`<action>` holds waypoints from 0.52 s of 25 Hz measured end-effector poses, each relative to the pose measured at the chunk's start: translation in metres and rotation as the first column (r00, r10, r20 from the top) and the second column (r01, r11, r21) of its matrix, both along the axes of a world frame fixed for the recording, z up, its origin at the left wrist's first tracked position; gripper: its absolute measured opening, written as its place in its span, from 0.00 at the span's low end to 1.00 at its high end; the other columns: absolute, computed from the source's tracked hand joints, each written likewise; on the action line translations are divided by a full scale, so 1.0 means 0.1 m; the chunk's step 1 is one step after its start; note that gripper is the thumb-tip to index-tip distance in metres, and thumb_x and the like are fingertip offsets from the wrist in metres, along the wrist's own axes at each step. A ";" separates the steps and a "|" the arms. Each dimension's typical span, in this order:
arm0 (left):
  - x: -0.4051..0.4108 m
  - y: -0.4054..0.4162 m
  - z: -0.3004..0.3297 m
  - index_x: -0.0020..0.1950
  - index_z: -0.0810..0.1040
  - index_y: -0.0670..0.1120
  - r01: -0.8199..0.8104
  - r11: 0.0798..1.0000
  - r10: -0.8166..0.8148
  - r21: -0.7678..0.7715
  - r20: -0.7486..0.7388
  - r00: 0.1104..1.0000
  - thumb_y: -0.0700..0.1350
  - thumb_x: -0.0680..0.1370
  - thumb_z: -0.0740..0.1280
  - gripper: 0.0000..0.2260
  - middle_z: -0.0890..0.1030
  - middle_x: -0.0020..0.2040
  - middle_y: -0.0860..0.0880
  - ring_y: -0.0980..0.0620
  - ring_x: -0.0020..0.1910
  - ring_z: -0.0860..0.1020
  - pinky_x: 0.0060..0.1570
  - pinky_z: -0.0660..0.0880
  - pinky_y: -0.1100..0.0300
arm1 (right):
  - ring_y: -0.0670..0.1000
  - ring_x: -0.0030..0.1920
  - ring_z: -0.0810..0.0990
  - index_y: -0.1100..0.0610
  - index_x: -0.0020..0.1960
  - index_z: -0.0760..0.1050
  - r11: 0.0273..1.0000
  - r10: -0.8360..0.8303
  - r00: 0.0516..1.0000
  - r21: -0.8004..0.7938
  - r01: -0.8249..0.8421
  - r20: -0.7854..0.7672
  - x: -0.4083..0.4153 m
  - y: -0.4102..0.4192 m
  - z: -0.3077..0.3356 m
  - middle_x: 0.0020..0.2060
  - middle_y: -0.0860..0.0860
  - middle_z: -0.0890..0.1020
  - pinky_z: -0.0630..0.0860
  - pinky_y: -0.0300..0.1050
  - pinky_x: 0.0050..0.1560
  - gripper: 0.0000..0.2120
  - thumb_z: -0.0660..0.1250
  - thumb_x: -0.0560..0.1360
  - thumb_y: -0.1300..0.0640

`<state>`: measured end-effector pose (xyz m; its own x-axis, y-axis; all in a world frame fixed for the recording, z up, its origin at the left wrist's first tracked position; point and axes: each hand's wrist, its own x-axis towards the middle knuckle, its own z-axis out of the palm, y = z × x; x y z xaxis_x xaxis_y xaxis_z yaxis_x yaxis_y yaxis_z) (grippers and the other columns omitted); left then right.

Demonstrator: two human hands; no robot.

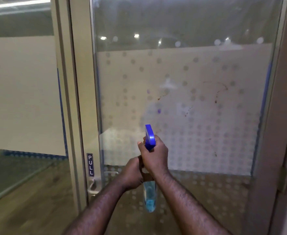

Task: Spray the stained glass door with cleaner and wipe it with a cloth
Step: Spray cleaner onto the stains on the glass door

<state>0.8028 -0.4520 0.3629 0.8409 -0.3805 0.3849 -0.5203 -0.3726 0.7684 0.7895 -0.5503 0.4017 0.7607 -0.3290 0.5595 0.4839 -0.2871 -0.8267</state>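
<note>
The right hand (153, 155) grips the neck of the spray bottle (149, 170), its blue nozzle aimed at the glass door (181, 102) just ahead. The left hand (131, 172), beside and below it, wraps the bottle's body. Brownish stains (219, 92) (thin streaks and drips) mark the frosted panel above the hands.

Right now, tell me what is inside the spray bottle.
Blue liquid shows through the clear lower body of the spray bottle, filling its bottom. The left hand and right hand cover the upper body and neck, so the level there is hidden.
</note>
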 end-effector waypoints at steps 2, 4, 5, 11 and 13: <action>0.14 0.10 0.09 0.55 0.79 0.50 0.010 1.000 -0.010 -0.019 -0.012 1.000 0.35 0.71 0.75 0.17 0.84 0.47 0.56 0.62 0.48 0.82 0.42 0.81 0.64 | 0.49 0.36 0.78 0.55 0.41 0.74 1.000 -0.012 1.000 0.002 0.012 -0.005 0.11 0.11 0.11 0.36 0.50 0.80 0.75 0.40 0.38 0.06 0.71 0.70 0.55; 0.27 0.21 0.19 0.57 0.79 0.49 0.021 1.000 -0.022 -0.016 -0.012 1.000 0.34 0.71 0.74 0.17 0.84 0.48 0.55 0.62 0.50 0.81 0.44 0.81 0.62 | 0.46 0.34 0.76 0.54 0.41 0.74 1.000 -0.027 1.000 -0.001 0.027 -0.013 0.23 0.22 0.21 0.35 0.48 0.79 0.71 0.36 0.35 0.06 0.71 0.71 0.54; 0.33 0.27 0.23 0.56 0.79 0.49 0.032 0.999 -0.032 -0.013 -0.008 0.999 0.33 0.71 0.74 0.17 0.84 0.48 0.55 0.62 0.50 0.81 0.43 0.81 0.63 | 0.44 0.34 0.76 0.54 0.41 0.74 0.999 -0.038 0.999 -0.006 0.038 -0.012 0.29 0.28 0.26 0.35 0.47 0.78 0.69 0.35 0.34 0.06 0.70 0.71 0.54; 0.58 0.48 0.26 0.53 0.79 0.56 0.062 0.997 -0.063 -0.048 -0.028 0.998 0.36 0.73 0.73 0.16 0.85 0.49 0.58 0.59 0.53 0.82 0.47 0.83 0.59 | 0.44 0.35 0.74 0.54 0.42 0.72 0.990 -0.062 0.997 -0.131 0.057 -0.036 0.54 0.50 0.34 0.36 0.47 0.76 0.68 0.37 0.34 0.08 0.70 0.72 0.53; 0.62 0.52 0.23 0.53 0.79 0.56 0.076 0.994 -0.080 -0.081 -0.041 0.996 0.36 0.74 0.72 0.16 0.84 0.50 0.61 0.60 0.54 0.82 0.47 0.83 0.58 | 0.44 0.37 0.75 0.54 0.45 0.73 0.987 -0.053 0.998 -0.155 0.045 -0.045 0.59 0.54 0.32 0.37 0.48 0.77 0.68 0.36 0.35 0.08 0.70 0.73 0.52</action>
